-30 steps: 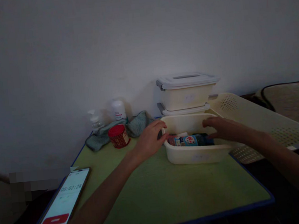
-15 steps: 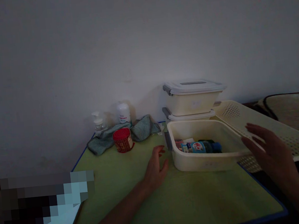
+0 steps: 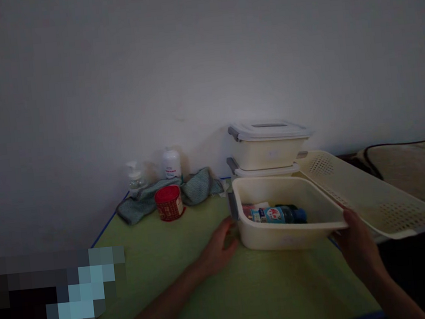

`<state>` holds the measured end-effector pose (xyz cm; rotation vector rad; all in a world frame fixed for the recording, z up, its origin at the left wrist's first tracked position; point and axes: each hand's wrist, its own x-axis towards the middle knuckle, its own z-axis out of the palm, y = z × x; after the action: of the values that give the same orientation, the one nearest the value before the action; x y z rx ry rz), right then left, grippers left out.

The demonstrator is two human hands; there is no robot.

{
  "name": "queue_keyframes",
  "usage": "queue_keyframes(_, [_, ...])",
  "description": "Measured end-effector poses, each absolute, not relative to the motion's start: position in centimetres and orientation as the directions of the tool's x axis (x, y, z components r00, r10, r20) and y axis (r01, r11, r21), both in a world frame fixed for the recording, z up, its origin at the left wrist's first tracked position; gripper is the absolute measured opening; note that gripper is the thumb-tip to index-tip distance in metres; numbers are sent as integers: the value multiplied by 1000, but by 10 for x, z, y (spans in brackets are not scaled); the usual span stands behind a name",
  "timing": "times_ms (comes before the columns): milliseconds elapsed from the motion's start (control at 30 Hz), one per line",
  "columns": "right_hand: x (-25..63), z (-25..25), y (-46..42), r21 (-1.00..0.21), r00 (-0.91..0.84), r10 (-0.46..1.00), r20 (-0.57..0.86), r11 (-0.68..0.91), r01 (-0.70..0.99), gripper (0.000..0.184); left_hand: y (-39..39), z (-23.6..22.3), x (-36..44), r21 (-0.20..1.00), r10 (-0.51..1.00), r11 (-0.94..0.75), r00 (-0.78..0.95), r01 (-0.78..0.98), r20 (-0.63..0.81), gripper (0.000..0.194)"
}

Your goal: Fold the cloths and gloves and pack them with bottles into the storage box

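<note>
A cream plastic storage bin (image 3: 273, 241) without a lid stands on the green table. Inside lies a bottle with a blue label and blue cap (image 3: 278, 215), beside other small packages that are partly hidden. My right hand (image 3: 359, 243) grips the bin's right end, with the thumb at the rim and the fingers under it. At the left end, by the grey latch (image 3: 233, 206), is my left hand (image 3: 219, 249). Its fingers and thumb are curved apart, and the fingertips reach the bin's side.
Behind the bin are stacked lidded boxes (image 3: 270, 151). A perforated cream basket (image 3: 366, 195) lies to the right. On the left are a red tub (image 3: 169, 204), a grey-green cloth (image 3: 196, 187), a white bottle (image 3: 172, 163) and a pump bottle (image 3: 134, 176). The green table (image 3: 248, 296) has a blue edge.
Both hands left the bin's rim area and lowered to its sides. My right hand swung out right, then closed on the right end. The bottle stays inside; the view shifted slightly.
</note>
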<state>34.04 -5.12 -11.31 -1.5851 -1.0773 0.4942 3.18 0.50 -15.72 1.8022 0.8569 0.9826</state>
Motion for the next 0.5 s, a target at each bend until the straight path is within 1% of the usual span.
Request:
queue_keyframes(67, [338,-106,-54,-983,543,834,104,5,182,52,5,-161,33,904,817,-409,491,126,301,53])
queue_keyframes(133, [338,-99,-59,-987,524,847,82,-3,161,51,7,-166,33,914,831,-389,472,116,294,51])
queue_keyframes(233, [341,-91,-65,-962,499,853,152,12,273,53,15,-171,32,945,883,-316,389,83,261,53])
queue_keyframes(333, [350,-84,-64,-914,501,825,259,43,402,54,28,-161,27,961,916,-273,314,33,249,57])
queue_keyframes(433, [363,-72,-56,-879,471,819,329,84,469,53,44,-131,20,969,948,-247,216,31,235,53])
queue_keyframes(500, [371,-59,-47,-842,425,829,365,99,531,53,56,-102,18,964,953,-252,198,88,231,54])
